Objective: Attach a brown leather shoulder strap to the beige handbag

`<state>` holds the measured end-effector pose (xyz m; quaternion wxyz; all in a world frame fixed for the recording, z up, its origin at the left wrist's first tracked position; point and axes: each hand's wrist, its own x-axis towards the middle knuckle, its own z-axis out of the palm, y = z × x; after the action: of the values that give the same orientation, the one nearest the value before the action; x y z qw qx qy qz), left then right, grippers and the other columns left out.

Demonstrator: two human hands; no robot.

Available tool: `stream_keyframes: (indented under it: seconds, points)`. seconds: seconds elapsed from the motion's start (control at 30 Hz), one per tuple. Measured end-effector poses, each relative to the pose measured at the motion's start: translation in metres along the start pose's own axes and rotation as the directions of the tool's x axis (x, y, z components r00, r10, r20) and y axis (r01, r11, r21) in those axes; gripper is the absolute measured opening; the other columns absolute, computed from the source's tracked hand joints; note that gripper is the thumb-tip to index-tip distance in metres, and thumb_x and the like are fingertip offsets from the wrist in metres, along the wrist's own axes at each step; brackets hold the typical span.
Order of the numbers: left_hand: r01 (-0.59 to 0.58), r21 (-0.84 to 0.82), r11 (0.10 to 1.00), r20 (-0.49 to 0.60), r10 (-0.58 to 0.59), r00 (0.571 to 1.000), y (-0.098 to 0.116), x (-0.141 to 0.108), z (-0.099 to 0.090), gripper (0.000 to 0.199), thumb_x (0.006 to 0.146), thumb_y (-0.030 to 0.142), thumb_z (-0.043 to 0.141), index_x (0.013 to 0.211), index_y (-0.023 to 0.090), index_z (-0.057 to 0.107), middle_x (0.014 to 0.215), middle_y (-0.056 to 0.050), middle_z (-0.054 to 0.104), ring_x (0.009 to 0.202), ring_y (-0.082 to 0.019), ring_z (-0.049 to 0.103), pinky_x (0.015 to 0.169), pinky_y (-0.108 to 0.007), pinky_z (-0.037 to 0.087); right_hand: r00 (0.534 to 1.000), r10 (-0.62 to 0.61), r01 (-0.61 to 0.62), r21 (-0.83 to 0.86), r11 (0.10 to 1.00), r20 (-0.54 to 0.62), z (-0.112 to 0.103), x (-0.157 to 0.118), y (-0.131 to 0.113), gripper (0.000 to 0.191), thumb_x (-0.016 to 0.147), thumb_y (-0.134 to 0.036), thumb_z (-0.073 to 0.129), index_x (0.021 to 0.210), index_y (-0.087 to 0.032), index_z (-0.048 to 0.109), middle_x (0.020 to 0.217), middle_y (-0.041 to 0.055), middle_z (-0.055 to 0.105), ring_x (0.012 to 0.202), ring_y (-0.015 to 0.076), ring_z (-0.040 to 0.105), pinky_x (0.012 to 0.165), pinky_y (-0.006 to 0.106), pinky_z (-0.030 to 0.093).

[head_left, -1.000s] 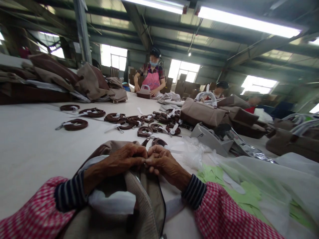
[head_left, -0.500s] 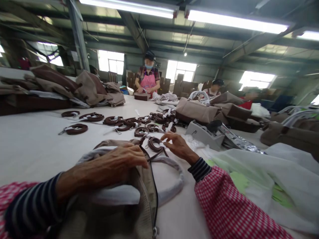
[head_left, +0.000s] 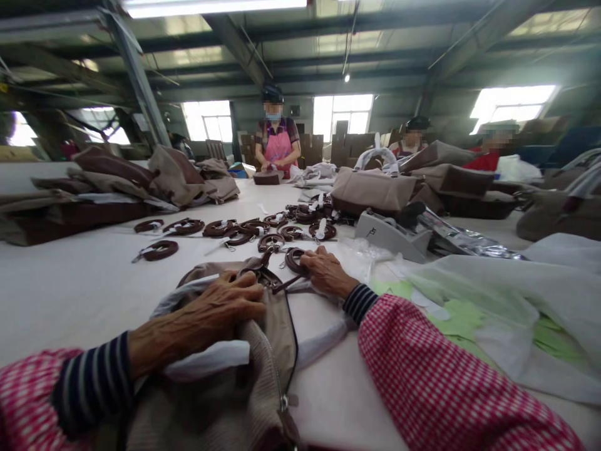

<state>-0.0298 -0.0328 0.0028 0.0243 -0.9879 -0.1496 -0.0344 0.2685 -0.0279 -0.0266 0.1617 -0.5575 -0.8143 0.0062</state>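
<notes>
A taupe handbag [head_left: 265,376] with an unfastened zip lies close in front of me, its mouth gaping. My left hand [head_left: 211,316] rests over its far edge, fingers bent round the rim; the fingertips are partly hidden. Beyond the bag, my right hand [head_left: 327,274] closes on a coiled brown strap [head_left: 293,259], which has a metal clip beside it. The handbag's paper-wrapped handle [head_left: 323,344] lies on the table under my right wrist. White paper [head_left: 211,360] shows at the bag's opening below my left hand.
Several coiled straps [head_left: 218,228] lie across the white table [head_left: 94,275]. A grey tape dispenser [head_left: 392,237] stands to the right, before a finished-looking handbag [head_left: 370,191]. Bags are piled at left [head_left: 173,175]. White sheeting [head_left: 493,288] covers green pieces. A co-worker [head_left: 278,144] stands opposite.
My right hand has moved onto the coiled strap and closed on it; before, its fingers were spread beside it. My left hand stays at the bag's rim. The camera view has shifted slightly.
</notes>
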Motion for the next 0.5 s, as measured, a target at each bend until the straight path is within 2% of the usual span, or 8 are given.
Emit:
stream_keyframes:
  seconds: [0.07,0.13,0.2,0.27,0.37,0.5]
  points:
    - [-0.036,-0.028,0.999,0.004,0.036,0.999,-0.008,-0.004,-0.002,0.010,0.086,0.020,0.072,0.090,0.025,0.065,0.105,-0.002,0.069,0.102,-0.026,0.054,0.086,-0.039,0.031,0.999,-0.003,0.002,-0.015,1.000,-0.054,-0.011,-0.004,-0.002,0.026,0.086,-0.005,0.057,0.108,-0.018,0.064,0.117,0.0079,0.066,0.108,0.0265,0.048,0.087,0.037,0.033]
    - [-0.045,-0.039,0.998,0.000,0.045,0.999,-0.011,-0.008,-0.009,0.012,0.084,0.017,0.071,0.084,0.023,0.061,0.096,-0.001,0.068,0.099,-0.026,0.053,0.086,-0.041,0.029,0.993,-0.034,0.032,-0.019,0.999,-0.110,-0.027,-0.008,-0.009,0.022,0.088,-0.008,0.059,0.107,-0.018,0.064,0.114,0.0071,0.067,0.107,0.0259,0.048,0.087,0.037,0.033]
    - [-0.038,-0.036,0.999,-0.010,0.038,0.999,-0.009,-0.011,-0.019,0.015,0.084,0.017,0.068,0.078,0.022,0.056,0.086,0.000,0.066,0.093,-0.024,0.053,0.085,-0.041,0.029,0.985,-0.080,0.079,-0.018,0.997,-0.154,-0.045,-0.011,-0.022,0.016,0.090,-0.010,0.062,0.103,-0.018,0.066,0.108,0.0066,0.068,0.106,0.0257,0.048,0.087,0.037,0.033]
    - [-0.041,-0.034,0.999,-0.022,0.041,0.999,-0.005,-0.010,-0.029,0.016,0.087,0.016,0.065,0.077,0.021,0.054,0.085,0.000,0.067,0.089,-0.023,0.053,0.084,-0.041,0.030,0.973,-0.137,0.134,-0.030,0.991,-0.188,-0.056,-0.015,-0.041,0.011,0.091,-0.011,0.064,0.099,-0.018,0.067,0.105,0.0064,0.069,0.108,0.0258,0.048,0.085,0.036,0.034]
    - [-0.061,-0.017,0.998,-0.074,0.059,0.995,-0.003,-0.009,-0.039,0.014,0.090,0.014,0.061,0.079,0.021,0.056,0.091,-0.001,0.070,0.092,-0.023,0.055,0.084,-0.038,0.033,0.944,-0.253,0.239,-0.091,0.967,-0.211,-0.046,-0.024,-0.071,0.009,0.096,-0.010,0.062,0.097,-0.018,0.066,0.105,0.0066,0.067,0.109,0.0258,0.048,0.077,0.036,0.035]
    - [-0.059,-0.028,0.998,-0.108,0.056,0.993,-0.010,-0.012,-0.042,0.019,0.091,0.011,0.058,0.075,0.020,0.055,0.078,-0.002,0.064,0.082,-0.021,0.053,0.078,-0.035,0.036,0.873,-0.481,0.463,-0.175,0.869,-0.081,-0.010,-0.036,-0.091,0.011,0.105,-0.017,0.055,0.100,-0.016,0.065,0.109,0.0092,0.065,0.109,0.0270,0.048,0.075,0.040,0.036]
